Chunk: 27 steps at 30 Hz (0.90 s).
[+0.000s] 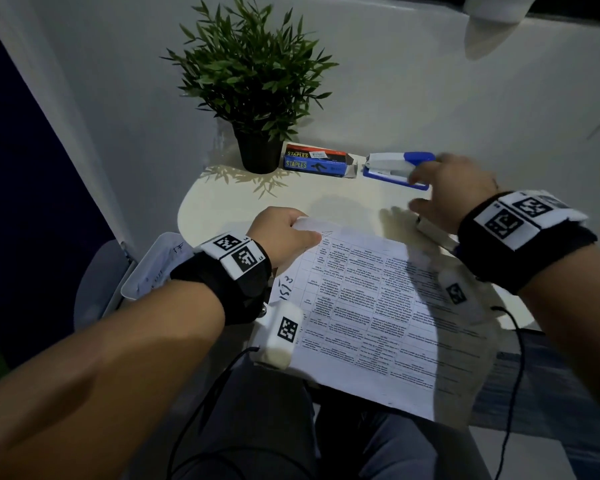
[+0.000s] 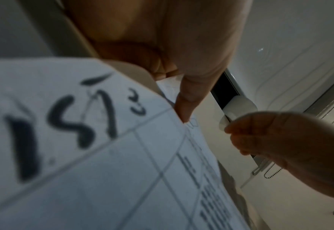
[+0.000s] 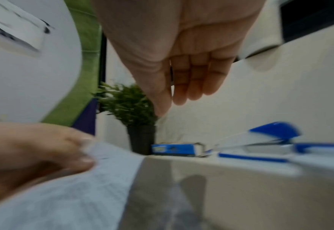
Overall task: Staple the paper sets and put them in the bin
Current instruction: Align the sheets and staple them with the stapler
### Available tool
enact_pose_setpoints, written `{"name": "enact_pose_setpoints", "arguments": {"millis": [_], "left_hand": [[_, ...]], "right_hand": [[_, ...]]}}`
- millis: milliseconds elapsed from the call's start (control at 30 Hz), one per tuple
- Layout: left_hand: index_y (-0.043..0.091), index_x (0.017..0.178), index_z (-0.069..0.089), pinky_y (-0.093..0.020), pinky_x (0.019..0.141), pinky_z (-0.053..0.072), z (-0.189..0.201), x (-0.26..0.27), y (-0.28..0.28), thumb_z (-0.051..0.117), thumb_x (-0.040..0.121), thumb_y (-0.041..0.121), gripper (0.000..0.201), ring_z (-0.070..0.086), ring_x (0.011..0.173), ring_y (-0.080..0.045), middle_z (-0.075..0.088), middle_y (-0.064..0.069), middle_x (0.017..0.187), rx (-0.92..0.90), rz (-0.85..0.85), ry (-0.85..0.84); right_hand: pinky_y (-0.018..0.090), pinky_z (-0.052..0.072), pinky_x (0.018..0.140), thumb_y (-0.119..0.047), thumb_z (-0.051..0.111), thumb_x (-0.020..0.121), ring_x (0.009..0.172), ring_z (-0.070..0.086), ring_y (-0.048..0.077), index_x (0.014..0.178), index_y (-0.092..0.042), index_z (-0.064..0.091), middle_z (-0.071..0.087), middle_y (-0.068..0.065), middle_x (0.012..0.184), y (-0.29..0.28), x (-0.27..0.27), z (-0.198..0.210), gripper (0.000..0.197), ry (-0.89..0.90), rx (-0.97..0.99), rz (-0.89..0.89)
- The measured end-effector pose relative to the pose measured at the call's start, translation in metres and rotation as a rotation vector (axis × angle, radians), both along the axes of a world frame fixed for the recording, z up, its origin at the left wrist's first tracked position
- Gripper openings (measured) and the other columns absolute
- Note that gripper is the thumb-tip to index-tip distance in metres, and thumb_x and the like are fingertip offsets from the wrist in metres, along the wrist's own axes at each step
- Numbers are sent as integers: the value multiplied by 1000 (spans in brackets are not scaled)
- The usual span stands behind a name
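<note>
A set of printed paper sheets (image 1: pixel 361 306) lies across the near edge of the small white table (image 1: pixel 243 199) and over my lap. My left hand (image 1: pixel 284 233) pinches the set's far left corner, thumb on top (image 2: pixel 184 112). A blue and white stapler (image 1: pixel 395 166) sits at the table's back right. My right hand (image 1: pixel 444 188) hovers just in front of the stapler, fingers straight and holding nothing (image 3: pixel 182 87). A white bin (image 1: pixel 153 268) with a paper in it stands at the table's left, beside my left wrist.
A potted green plant (image 1: pixel 253 81) stands at the back of the table. A box of staples (image 1: pixel 317 161) lies between the plant and the stapler. White walls close in behind. Cables hang from both wrist cameras.
</note>
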<state>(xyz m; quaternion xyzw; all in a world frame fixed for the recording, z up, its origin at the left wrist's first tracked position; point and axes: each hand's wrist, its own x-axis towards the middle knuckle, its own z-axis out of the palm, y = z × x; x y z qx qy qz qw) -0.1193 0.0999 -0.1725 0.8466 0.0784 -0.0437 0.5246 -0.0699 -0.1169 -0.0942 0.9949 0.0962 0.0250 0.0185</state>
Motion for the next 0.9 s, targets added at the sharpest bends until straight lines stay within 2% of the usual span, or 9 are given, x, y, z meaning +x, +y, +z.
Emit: {"name": "enact_pose_setpoints", "arguments": {"millis": [100, 233, 367, 467, 600, 667, 800, 900], "left_hand": [[7, 96, 69, -40, 82, 55, 1, 0, -1, 68, 82, 18, 18, 66, 86, -29, 70, -11, 89, 4, 2, 2], [8, 98, 69, -40, 79, 53, 2, -1, -1, 67, 81, 18, 19, 65, 88, -32, 69, -13, 89, 14, 0, 8], [10, 98, 68, -36, 78, 52, 3, -2, -2, 65, 83, 17, 17, 65, 89, -30, 69, -12, 90, 11, -3, 9], [12, 101, 68, -35, 79, 51, 3, -2, -2, 64, 84, 18, 19, 64, 89, -28, 69, -11, 93, 10, -14, 6], [14, 85, 65, -33, 70, 49, 3, -2, -2, 64, 83, 16, 3, 62, 78, -28, 68, -14, 86, -18, -13, 9], [13, 82, 65, -32, 68, 46, 3, -2, -2, 65, 82, 14, 1, 59, 75, -26, 66, -13, 82, -28, -14, 19], [4, 87, 67, -33, 68, 46, 1, 0, -1, 64, 81, 15, 13, 57, 74, -25, 67, -19, 85, -30, -17, 23], [5, 97, 68, -33, 77, 49, 0, 2, -2, 65, 83, 17, 19, 61, 83, -27, 68, -14, 90, 35, -2, 15]], "right_hand": [[26, 39, 81, -22, 61, 89, 107, 56, 22, 111, -24, 67, 63, 1, 115, 38, -21, 2, 23, 24, 89, 208], [24, 33, 70, -25, 53, 93, 99, 55, 19, 105, -26, 67, 65, -1, 106, 68, -35, -15, 18, 133, 95, 287], [27, 41, 73, -29, 51, 95, 100, 58, 25, 109, -21, 65, 65, 6, 108, 76, -33, -26, 22, 155, 70, 272], [29, 42, 75, -28, 49, 96, 101, 58, 26, 114, -16, 63, 64, 8, 109, 79, -30, -27, 25, 152, 43, 242], [26, 39, 70, -25, 48, 98, 99, 60, 27, 114, -11, 62, 64, 10, 108, 83, -28, -29, 26, 143, -69, 283], [26, 37, 70, -24, 47, 98, 99, 59, 27, 114, -11, 61, 63, 10, 109, 85, -29, -29, 26, 146, -101, 308], [28, 37, 73, -18, 45, 97, 102, 57, 25, 114, -11, 58, 60, 9, 113, 87, -31, -28, 22, 146, -147, 327], [29, 40, 74, -15, 46, 95, 101, 56, 25, 111, -12, 58, 60, 8, 111, 82, -28, -30, 20, 175, -132, 280]]}}
